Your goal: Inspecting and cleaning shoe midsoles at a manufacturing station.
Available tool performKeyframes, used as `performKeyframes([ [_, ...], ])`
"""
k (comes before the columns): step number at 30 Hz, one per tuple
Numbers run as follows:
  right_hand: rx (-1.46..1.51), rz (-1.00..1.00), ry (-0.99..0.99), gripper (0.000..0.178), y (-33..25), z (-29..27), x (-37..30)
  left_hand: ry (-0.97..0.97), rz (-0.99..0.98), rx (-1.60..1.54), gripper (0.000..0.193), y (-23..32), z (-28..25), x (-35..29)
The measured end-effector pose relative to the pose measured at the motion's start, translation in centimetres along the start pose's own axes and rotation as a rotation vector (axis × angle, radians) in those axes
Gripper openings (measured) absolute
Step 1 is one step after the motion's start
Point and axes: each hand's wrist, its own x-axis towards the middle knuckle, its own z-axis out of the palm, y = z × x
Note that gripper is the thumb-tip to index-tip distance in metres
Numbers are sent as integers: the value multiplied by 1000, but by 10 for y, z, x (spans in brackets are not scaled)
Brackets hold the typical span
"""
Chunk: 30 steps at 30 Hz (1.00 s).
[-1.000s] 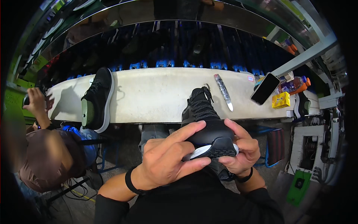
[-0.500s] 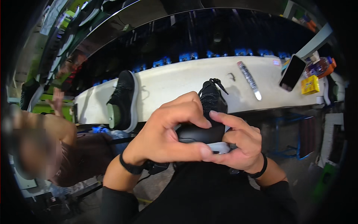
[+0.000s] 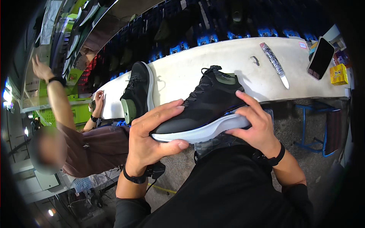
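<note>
I hold one black shoe (image 3: 201, 108), pale-soled, at the near edge of the counter (image 3: 180, 72): left hand (image 3: 146, 138) clamped on toe, right hand (image 3: 259, 125) on heel. Beyond: second shoe (image 3: 138, 89), knife (image 3: 273, 62), phone (image 3: 321, 59).

On or over one white table (image 3: 178, 72) are two shoes (image 3: 201, 104) (image 3: 139, 85), one knife (image 3: 274, 64), one phone (image 3: 321, 59) and one yellow box (image 3: 338, 74), with one stool (image 3: 333, 131) nearby.

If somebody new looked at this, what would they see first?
Probably the black shoe in the middle, held with the left hand at its toe and the right hand at its heel. Next, maybe the second shoe, on the white table to the left. Then the knife with its bare blade, lying farther right.
</note>
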Motion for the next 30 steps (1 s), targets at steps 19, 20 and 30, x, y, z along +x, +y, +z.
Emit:
performKeyframes([
  [19,-318,-210,-161,46,-11,33,12,-266,-435,370,106,-64,38,-21],
  [20,-314,-212,-163,46,-11,36,12,-265,-440,371,106,-63,43,-21],
  [30,-259,-22,-152,52,-13,8,12,-313,-337,569,100,2,43,10],
])
